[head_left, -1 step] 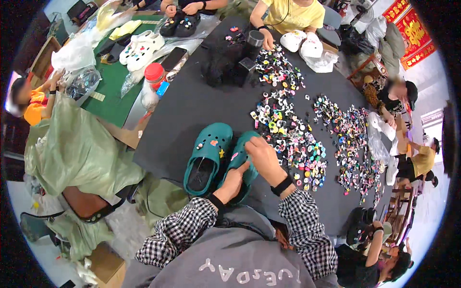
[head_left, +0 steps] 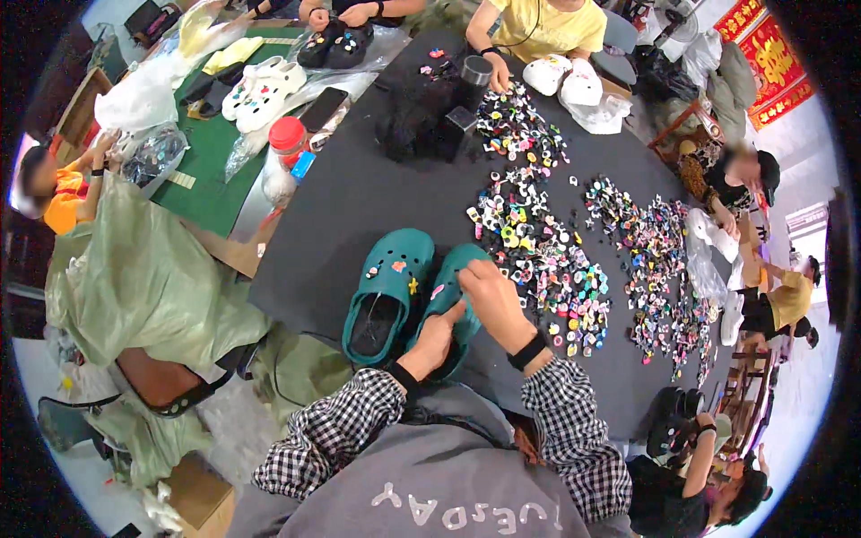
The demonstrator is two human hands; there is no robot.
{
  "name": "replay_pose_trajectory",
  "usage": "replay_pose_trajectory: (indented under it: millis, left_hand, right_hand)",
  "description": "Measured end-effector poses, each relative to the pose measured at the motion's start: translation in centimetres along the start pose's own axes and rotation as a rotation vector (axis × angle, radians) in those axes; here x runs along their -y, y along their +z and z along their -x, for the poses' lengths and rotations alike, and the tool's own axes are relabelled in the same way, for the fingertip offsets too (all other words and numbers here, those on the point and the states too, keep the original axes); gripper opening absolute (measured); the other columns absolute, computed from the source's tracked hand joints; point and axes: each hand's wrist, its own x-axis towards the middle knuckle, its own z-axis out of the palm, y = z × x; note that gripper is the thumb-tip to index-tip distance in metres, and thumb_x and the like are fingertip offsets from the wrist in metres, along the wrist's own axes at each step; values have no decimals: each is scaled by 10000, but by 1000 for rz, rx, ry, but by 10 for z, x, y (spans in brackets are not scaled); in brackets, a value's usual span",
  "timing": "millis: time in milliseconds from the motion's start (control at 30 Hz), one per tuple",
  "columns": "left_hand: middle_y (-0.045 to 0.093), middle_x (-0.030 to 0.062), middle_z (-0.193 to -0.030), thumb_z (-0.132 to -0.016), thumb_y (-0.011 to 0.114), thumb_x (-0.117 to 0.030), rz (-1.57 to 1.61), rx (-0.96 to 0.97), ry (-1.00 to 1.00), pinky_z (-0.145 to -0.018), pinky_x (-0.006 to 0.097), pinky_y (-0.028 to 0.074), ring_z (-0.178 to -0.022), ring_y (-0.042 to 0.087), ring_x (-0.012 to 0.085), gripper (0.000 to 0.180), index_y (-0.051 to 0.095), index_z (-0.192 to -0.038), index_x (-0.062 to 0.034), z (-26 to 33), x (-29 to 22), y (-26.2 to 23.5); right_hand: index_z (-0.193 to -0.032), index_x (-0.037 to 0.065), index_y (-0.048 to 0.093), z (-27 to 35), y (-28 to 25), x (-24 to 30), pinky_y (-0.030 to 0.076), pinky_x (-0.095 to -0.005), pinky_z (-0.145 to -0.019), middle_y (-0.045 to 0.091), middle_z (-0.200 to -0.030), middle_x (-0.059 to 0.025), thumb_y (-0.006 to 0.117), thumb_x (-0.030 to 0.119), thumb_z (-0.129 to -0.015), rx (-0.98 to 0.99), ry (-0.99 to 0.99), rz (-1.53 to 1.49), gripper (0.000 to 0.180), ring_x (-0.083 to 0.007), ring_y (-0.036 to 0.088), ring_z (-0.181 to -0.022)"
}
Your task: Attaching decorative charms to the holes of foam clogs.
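Dark-covered bench (head_left: 314,211) across the middle of a crowded workroom. Left grip (head_left: 434,342) clamped on the right teal clog (head_left: 453,262) at the foot opening, thumb up near the other hand. Right grip (head_left: 493,300) curled over the upper of the same clog, fingertips bent down toward it; impossible to make out whether pinching anything small, tips partly hidden. Pink charm (head_left: 438,291) on that clog, just beside the fingers. Black bands on both wrists, checked sleeves (head_left: 574,408) above.

Just to the left, at the near edge of the bench, left teal clog (head_left: 404,247), toe pointing away, with several charms on the upper, among them a yellow one (head_left: 413,286). To the right of the pair, loose heap of multicoloured charms (head_left: 516,231); farther right, second heap (head_left: 655,260). Toward the far side, black cylindrical container (head_left: 473,73) and white clogs (head_left: 578,85) near a person in yellow (head_left: 552,25).

Off to the left, red-lidded jar (head_left: 288,134), dark phone (head_left: 325,109), green work surface (head_left: 224,175) bearing more white clogs (head_left: 269,94). Red banners (head_left: 762,58) on the wall at upper right.
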Motion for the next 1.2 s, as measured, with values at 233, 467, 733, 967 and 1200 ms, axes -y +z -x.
replay_pose_trajectory:
  millis: [233, 467, 733, 967, 1200]
  left_hand:
    - [573, 40, -1200, -927, 590, -167, 26, 39, 29, -905, 296, 444, -1057, 551, 149, 363, 523, -1260, -37, 7, -7, 5]
    - [561, 86, -1250, -919, 592, -141, 79, 88, 78, -973, 347, 432, -1130, 545, 211, 383, 504, -1261, 7, 1, -4, 3]
    - [500, 104, -1325, -911, 595, -115, 76, 93, 79, -1026, 365, 391, -1205, 489, 225, 458, 442, -1327, 1, 3, -3, 0]
    - [556, 82, -1252, -911, 594, -113, 71, 68, 92, -982, 350, 427, -1132, 540, 205, 406, 485, -1288, -8, 10, -8, 8]
    - [592, 68, -1160, -877, 596, -73, -34, -75, -17, -908, 328, 445, -1024, 570, 182, 346, 539, -1207, 10, 13, -16, 10]
  right_hand:
    - [-840, 11, 547, 41, -3, -11, 494, -363, -618, 544, -857, -116, 654, 9, -799, -315, 405, -391, 114, -296, 591, -765]
    - [-982, 1, 569, 98, -10, -60, 503, -345, -638, 595, -876, -156, 592, 28, -851, -384, 624, -248, 136, -262, 616, -734]
    - [-945, 30, 618, 97, -17, -65, 463, -369, -774, 561, -959, -144, 596, -18, -809, -463, 518, 65, 146, -307, 558, -892]
    - [-832, 14, 617, 57, 12, -29, 477, -464, -585, 625, -698, -189, 585, 249, -905, -117, 754, -433, 248, -395, 613, -647]
    - [-709, -11, 687, 14, 19, -18, 526, -475, -653, 646, -727, -258, 491, 624, -861, 202, 786, -69, 681, -422, 652, -731]
